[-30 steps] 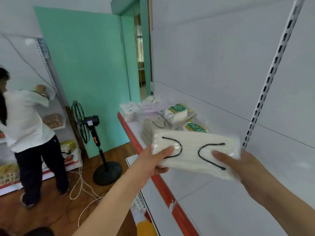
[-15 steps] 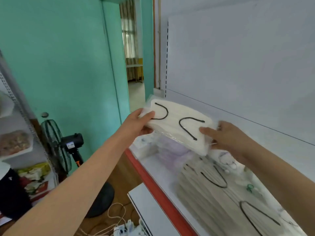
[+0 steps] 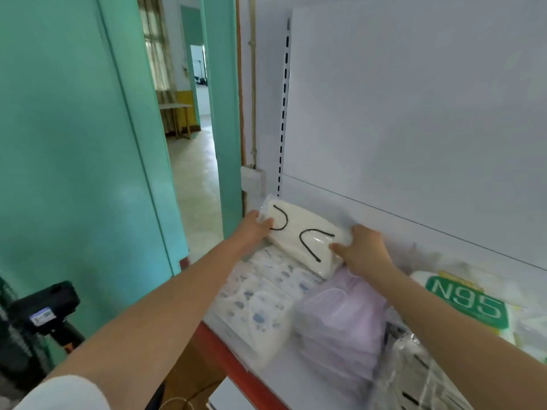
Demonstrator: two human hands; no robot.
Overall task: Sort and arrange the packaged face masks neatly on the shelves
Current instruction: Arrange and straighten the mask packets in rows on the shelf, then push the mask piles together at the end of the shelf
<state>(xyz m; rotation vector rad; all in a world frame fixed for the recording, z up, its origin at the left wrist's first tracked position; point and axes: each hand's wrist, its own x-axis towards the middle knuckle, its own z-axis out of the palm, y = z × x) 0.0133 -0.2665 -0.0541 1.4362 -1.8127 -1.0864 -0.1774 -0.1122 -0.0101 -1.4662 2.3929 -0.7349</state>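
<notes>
A clear pack of white masks with black ear loops (image 3: pixel 299 233) lies at the far left end of the shelf, against the back panel. My left hand (image 3: pixel 254 227) grips its left end and my right hand (image 3: pixel 362 250) grips its right end. The pack rests partly on a pack of blue-patterned masks (image 3: pixel 260 300). A pack of lilac masks (image 3: pixel 340 324) lies beside that one, under my right forearm. A white pack with a green N95 label (image 3: pixel 464 300) sits to the right.
The shelf has a red front edge (image 3: pixel 225 356) and a white back panel (image 3: pixel 414 128) with a slotted upright (image 3: pixel 284 113). More clear packs (image 3: pixel 420 377) fill the lower right. A fan (image 3: pixel 44 315) stands at the lower left, by a green wall and an open doorway.
Both hands carried the black-looped pack forward and down to the far left end of the shelf, onto the other packs. The view moved closer to the shelf end.
</notes>
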